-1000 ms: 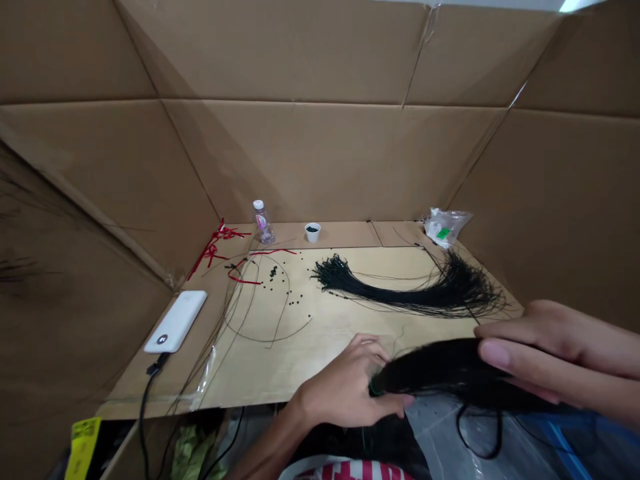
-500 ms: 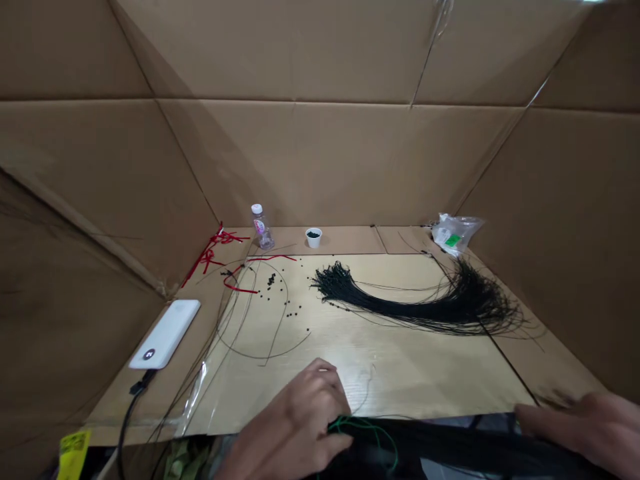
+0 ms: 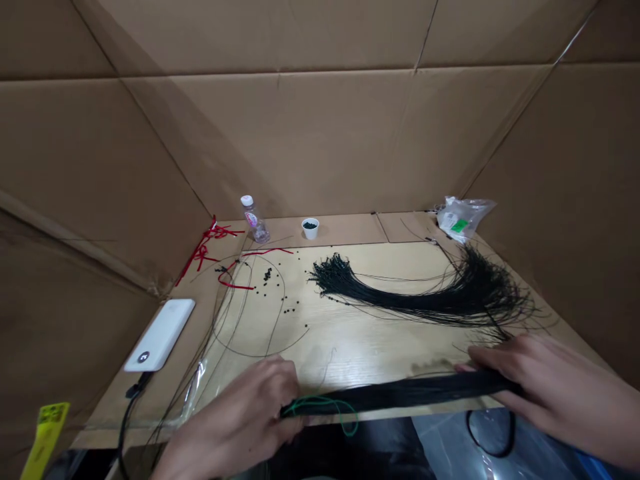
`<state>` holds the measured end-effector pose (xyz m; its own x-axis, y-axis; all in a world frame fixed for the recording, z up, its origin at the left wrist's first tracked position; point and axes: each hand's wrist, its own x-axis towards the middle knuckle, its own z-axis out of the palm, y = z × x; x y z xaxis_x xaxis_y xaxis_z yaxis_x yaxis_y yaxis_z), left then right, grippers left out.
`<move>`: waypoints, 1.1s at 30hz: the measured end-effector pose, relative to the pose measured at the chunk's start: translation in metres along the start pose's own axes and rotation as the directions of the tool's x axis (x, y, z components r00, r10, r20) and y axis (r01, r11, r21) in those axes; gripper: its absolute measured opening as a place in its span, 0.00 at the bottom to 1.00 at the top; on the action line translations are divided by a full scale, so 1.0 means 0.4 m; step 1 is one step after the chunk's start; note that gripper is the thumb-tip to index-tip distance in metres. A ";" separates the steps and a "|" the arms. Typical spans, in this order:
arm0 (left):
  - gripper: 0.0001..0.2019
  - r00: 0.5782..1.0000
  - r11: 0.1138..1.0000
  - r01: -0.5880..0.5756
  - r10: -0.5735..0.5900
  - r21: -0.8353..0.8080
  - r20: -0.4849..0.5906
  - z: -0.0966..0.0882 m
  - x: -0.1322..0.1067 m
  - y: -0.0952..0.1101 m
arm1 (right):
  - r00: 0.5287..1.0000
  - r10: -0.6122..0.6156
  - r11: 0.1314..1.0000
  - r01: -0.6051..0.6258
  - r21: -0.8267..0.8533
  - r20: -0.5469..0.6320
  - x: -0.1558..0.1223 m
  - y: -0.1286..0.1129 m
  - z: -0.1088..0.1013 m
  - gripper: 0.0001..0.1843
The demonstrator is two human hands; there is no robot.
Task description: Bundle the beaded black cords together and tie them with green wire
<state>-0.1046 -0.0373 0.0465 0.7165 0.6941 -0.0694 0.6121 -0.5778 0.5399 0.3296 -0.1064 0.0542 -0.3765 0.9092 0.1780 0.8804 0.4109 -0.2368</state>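
A thick bundle of black thread (image 3: 400,395) stretches between my hands along the table's front edge. My left hand (image 3: 265,410) is closed round its left end, where a green thread (image 3: 345,405) loops loosely and hangs down. Farther right, my right hand (image 3: 520,380) is closed round the bundle, thumb and fingers on either side. Beyond my hands a second black thread bundle (image 3: 395,300) lies curved on the table, its left end knotted or crinkled and its right end fanned out loose. Small black beads (image 3: 268,275) are scattered to its left.
At the back stand a small clear bottle (image 3: 256,223) and a white cup (image 3: 311,229) of dark beads. A plastic bag (image 3: 463,219) lies back right. Red cords (image 3: 203,250) and a white power bank (image 3: 161,335) with a cable are on the left. Cardboard walls (image 3: 320,140) enclose the table.
The held bundle has risen from below the front edge to over it. My right hand has come left and up along with it; my left hand has shifted left.
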 end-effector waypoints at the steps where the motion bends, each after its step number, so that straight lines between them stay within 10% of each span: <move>1: 0.08 1.000 1.000 0.019 -0.019 0.011 0.021 -0.008 0.002 -0.012 | 0.998 -0.047 0.998 0.048 -0.029 0.028 0.015 0.006 0.004 0.09; 10: 0.07 0.906 0.868 0.237 -0.359 0.436 0.223 0.004 0.063 -0.052 | 0.973 -0.009 0.985 0.048 -0.167 0.232 0.034 0.093 0.237 0.14; 16: 0.11 0.847 0.787 0.212 -0.444 0.579 0.294 0.033 0.097 -0.044 | 0.989 -0.098 0.995 0.097 0.019 0.112 0.068 0.019 0.227 0.40; 24: 0.10 0.883 0.769 0.199 -0.410 0.608 0.229 0.061 0.084 -0.069 | 0.996 0.005 0.995 -0.014 0.100 0.087 0.369 -0.081 0.297 0.08; 33: 0.07 0.978 0.910 0.210 -0.196 0.358 -0.074 0.090 0.017 -0.105 | 0.994 0.069 0.997 -0.071 0.021 0.088 0.466 -0.122 0.420 0.13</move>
<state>-0.1136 -0.0238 -0.0067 0.5554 0.8241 -0.1114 0.8271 -0.5336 0.1766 0.1679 0.0545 -0.0617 -0.3389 0.9377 0.0764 0.8986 0.3467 -0.2690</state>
